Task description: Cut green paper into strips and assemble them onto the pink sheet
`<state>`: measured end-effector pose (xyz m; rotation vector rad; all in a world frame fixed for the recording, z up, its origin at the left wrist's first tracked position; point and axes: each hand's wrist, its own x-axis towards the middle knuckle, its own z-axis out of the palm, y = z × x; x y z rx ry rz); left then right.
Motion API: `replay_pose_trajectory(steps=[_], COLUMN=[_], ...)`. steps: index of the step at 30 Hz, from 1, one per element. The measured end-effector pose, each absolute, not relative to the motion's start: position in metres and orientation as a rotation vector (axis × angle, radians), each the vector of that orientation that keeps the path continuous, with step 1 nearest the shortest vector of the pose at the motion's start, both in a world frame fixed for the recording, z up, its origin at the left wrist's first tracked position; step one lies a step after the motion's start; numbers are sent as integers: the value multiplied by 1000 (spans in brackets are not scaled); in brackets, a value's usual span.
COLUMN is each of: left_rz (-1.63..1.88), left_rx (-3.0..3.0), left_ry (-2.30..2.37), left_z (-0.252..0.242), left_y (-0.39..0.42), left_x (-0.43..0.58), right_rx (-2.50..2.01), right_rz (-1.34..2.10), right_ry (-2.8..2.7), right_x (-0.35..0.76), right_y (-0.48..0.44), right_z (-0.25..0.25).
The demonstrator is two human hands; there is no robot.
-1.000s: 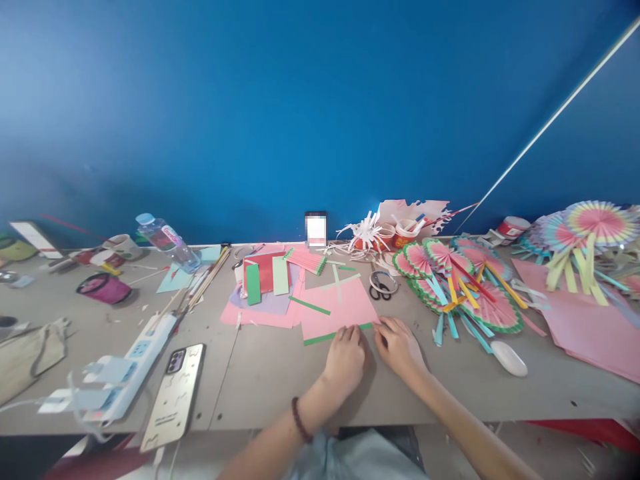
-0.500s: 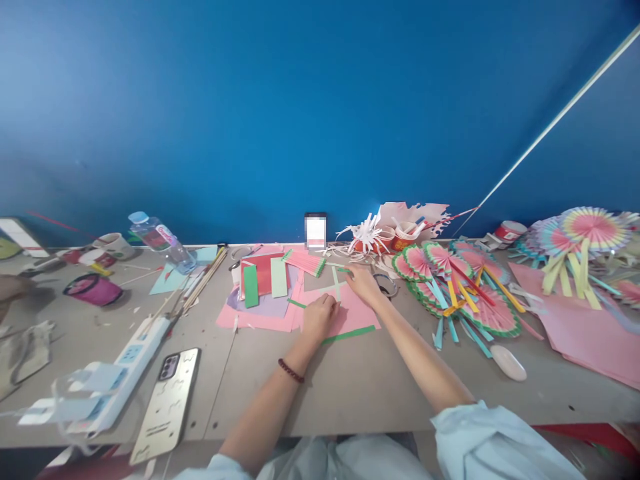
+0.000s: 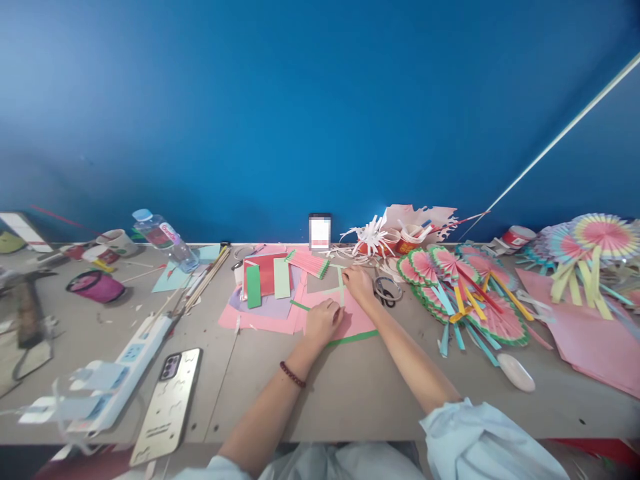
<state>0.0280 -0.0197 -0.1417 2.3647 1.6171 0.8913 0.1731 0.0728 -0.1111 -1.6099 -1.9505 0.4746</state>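
Observation:
My left hand (image 3: 323,321) rests with curled fingers on a pink paper sheet (image 3: 357,320) that has a green strip along its near edge. My right hand (image 3: 358,284) reaches past it and pinches a pale green paper strip (image 3: 341,289) lying across the top of the pink sheet. A pair of scissors (image 3: 386,291) lies just right of my right hand. Behind the sheet sits a folded pink paper with green edge (image 3: 307,261).
A stack of red, green and purple papers (image 3: 267,280) lies left of the sheet. Finished paper fans (image 3: 467,283) spread to the right, with a white mouse (image 3: 516,371). A phone (image 3: 167,403), power strip (image 3: 127,363), bottle (image 3: 163,237) and sticks lie left.
Both hands moved from the near edge of the pink sheet up to its far part. My right hand now pinches the pale green strip there.

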Motion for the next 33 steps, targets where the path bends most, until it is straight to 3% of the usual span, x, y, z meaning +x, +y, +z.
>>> replay_pose_trajectory(steps=[7, 12, 15, 33], left_rz=[1214, 1364, 1345, 933], left_rx=[2078, 1669, 1512, 1504], left_ry=[1458, 1323, 1291, 1119], left_z=[-133, -121, -122, -117], left_y=[-25, -27, -26, -44], left_x=[28, 32, 35, 53], right_rx=[-1547, -1255, -1158, -1384], right_rz=[639, 1330, 1546, 1452], right_ry=[-1626, -1146, -954, -1195], right_x=[179, 183, 182, 231], right_y=[60, 27, 9, -42], right_z=[-106, -101, -101, -87])
